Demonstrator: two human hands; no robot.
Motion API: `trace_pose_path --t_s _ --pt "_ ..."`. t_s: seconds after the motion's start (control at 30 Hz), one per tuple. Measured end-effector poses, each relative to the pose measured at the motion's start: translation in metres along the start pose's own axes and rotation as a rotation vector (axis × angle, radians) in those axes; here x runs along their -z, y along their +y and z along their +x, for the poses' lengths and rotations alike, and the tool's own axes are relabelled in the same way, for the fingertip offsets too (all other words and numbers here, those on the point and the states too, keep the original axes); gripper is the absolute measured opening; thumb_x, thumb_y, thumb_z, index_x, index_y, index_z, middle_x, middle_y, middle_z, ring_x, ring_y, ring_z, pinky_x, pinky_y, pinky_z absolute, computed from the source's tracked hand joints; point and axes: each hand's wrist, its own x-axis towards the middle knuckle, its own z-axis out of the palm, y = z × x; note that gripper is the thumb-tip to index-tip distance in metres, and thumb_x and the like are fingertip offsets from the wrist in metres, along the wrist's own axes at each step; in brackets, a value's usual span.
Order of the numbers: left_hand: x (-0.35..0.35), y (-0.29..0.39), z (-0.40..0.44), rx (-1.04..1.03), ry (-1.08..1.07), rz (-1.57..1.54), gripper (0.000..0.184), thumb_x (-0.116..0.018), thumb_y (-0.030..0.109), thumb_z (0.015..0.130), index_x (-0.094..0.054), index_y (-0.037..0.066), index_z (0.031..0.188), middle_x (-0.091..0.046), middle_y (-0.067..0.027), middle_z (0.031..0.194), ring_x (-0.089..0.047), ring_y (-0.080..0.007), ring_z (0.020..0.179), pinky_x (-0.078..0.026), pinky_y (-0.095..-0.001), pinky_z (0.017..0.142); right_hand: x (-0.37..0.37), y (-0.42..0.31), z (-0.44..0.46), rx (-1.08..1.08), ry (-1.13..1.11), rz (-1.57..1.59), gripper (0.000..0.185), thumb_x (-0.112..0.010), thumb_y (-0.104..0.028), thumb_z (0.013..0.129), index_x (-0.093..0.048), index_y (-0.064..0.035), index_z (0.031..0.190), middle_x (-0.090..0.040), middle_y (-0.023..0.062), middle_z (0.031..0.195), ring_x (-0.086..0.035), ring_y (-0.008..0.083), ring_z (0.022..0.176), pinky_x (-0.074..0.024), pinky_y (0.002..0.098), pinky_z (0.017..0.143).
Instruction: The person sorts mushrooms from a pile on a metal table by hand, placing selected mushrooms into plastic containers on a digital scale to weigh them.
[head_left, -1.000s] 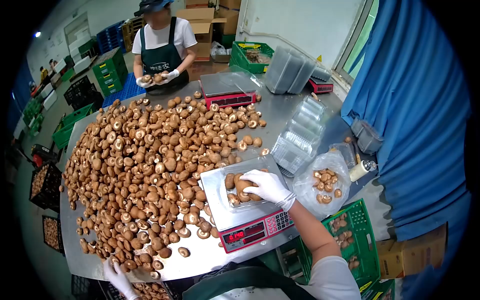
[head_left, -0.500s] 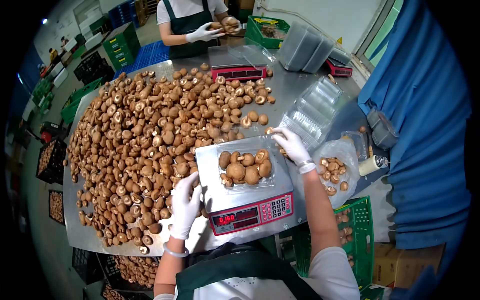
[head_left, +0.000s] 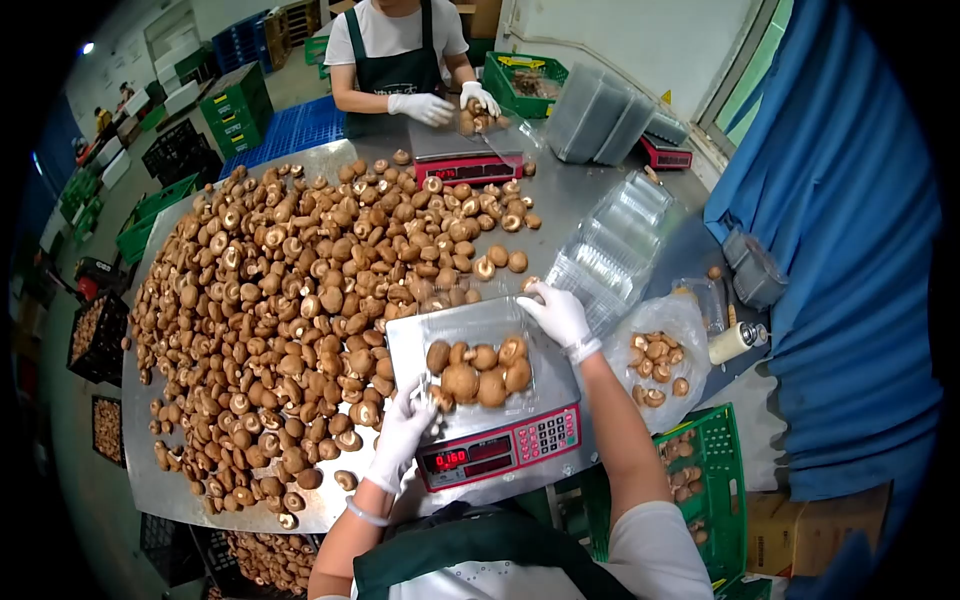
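A clear plastic tray (head_left: 530,398) of brown shiitake mushrooms (head_left: 491,387) sits on the scale (head_left: 555,437), whose red display reads 0.160. My left hand (head_left: 405,430), in a white glove, reaches over the scale's left edge. Its fingers close around a mushroom (head_left: 440,398) at the tray's near-left corner. Beyond the tray's far-right corner is my right hand (head_left: 560,316), also gloved. Its bent fingertips meet a small mushroom (head_left: 528,284), partly covered by them. A large heap of shiitake mushrooms (head_left: 290,330) spreads over the metal table to the left.
Stacked clear trays (head_left: 610,250) lie beyond my right hand. A plastic bag (head_left: 690,345) with mushrooms and a white bottle (head_left: 735,342) are at right. Across the table, a person in a dark apron (head_left: 395,70) handles mushrooms at another scale (head_left: 465,168). A green crate (head_left: 715,470) stands below.
My left hand has moved from beside the scale onto the tray's near-left corner and closed on a mushroom. My right hand stays near the far-right corner. The other person's hands have moved apart.
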Motion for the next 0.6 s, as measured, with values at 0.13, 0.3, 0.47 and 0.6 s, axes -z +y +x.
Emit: trace_pose_path --t_s 0.13,0.3,0.47,0.6 --pt "0.016 -0.011 -0.027 -0.017 -0.059 0.056 0.059 -0.057 0.006 0.091 -0.029 0.002 0.143 -0.061 -0.0022 0.077 -0.06 -0.0097 0.062 -0.046 -0.0189 0.055 0.005 -0.051 -0.033 0.163 0.017 0.375 0.029 -0.059 -0.028 0.09 -0.064 -0.0087 0.11 -0.068 0.0138 0.1 -0.067 0.0241 0.09 -0.0514 0.0329 0.078" --pt "0.018 -0.008 -0.035 0.024 -0.057 0.054 0.055 -0.052 0.006 0.093 -0.03 0.002 0.143 -0.063 -0.0057 0.083 -0.061 -0.012 0.068 -0.048 -0.0214 0.062 0.0 -0.079 -0.061 0.381 -0.113 0.131 0.029 -0.06 -0.026 0.089 -0.062 -0.0066 0.111 -0.066 0.0123 0.103 -0.065 0.0225 0.09 -0.05 0.0322 0.08" --pt "0.055 0.023 -0.068 -0.12 0.204 0.191 0.039 -0.049 0.009 0.095 -0.044 0.001 0.133 -0.065 -0.0077 0.091 -0.059 -0.0113 0.075 -0.047 -0.0231 0.07 0.043 -0.031 -0.062 0.116 0.233 0.496 0.025 -0.059 -0.016 0.091 -0.062 -0.0029 0.111 -0.065 0.011 0.098 -0.063 0.0177 0.083 -0.0495 0.0283 0.074" --pt "0.08 0.015 -0.077 -0.242 0.386 0.063 0.034 -0.047 0.014 0.097 -0.049 -0.003 0.127 -0.064 -0.0064 0.09 -0.058 -0.0107 0.075 -0.047 -0.0226 0.07 0.034 0.002 -0.068 -0.005 0.157 0.648 0.028 -0.058 -0.019 0.092 -0.06 -0.0009 0.114 -0.065 0.0088 0.101 -0.062 0.0151 0.085 -0.0489 0.0269 0.076"
